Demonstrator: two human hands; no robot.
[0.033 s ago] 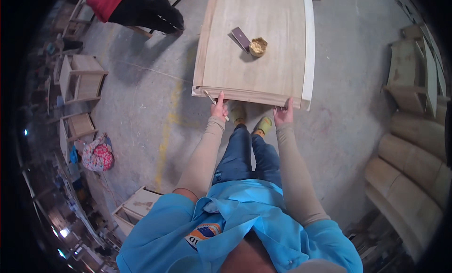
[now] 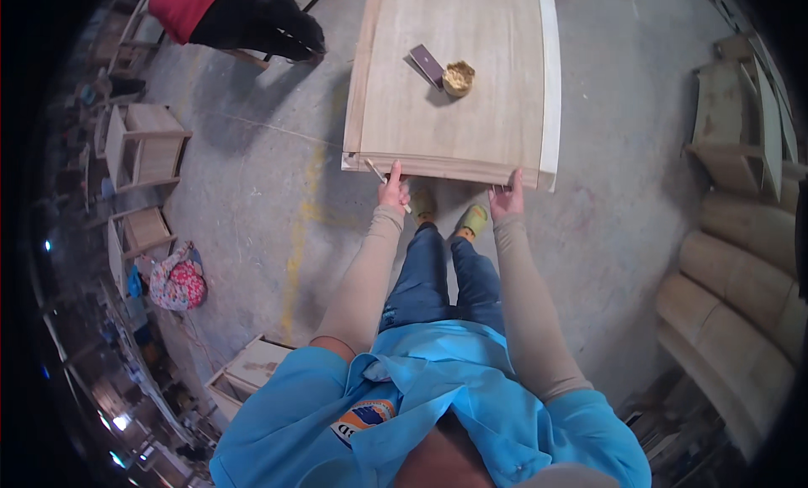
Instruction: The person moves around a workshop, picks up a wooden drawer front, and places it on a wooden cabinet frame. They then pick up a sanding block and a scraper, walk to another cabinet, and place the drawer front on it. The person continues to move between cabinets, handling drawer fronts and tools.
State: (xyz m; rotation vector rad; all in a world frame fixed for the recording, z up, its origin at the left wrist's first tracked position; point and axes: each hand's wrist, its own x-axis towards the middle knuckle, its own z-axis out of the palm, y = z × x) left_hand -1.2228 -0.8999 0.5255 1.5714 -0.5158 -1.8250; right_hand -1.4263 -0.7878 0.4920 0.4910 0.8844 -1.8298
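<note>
A large pale wooden furniture piece (image 2: pixel 454 130) with a flat top stretches away in front of me. My left hand (image 2: pixel 394 191) grips its near edge toward the left corner, thumb on top. In the same hand is a thin pale stick-like tool (image 2: pixel 376 171), slanting up to the edge; its exact kind is unclear. My right hand (image 2: pixel 507 199) is closed on the near edge toward the right corner, thumb up and fingers hidden beneath. On the top lie a dark flat rectangular block (image 2: pixel 427 65) and a small rough bowl (image 2: pixel 458 78) of yellowish stuff.
A person in red and black (image 2: pixel 261 21) is at the far left. Another person in a floral top (image 2: pixel 178 282) is low down at the left, near small wooden cabinets (image 2: pixel 156 143). Curved wooden panels (image 2: pixel 724 294) and a wooden frame (image 2: pixel 732 122) stand at the right.
</note>
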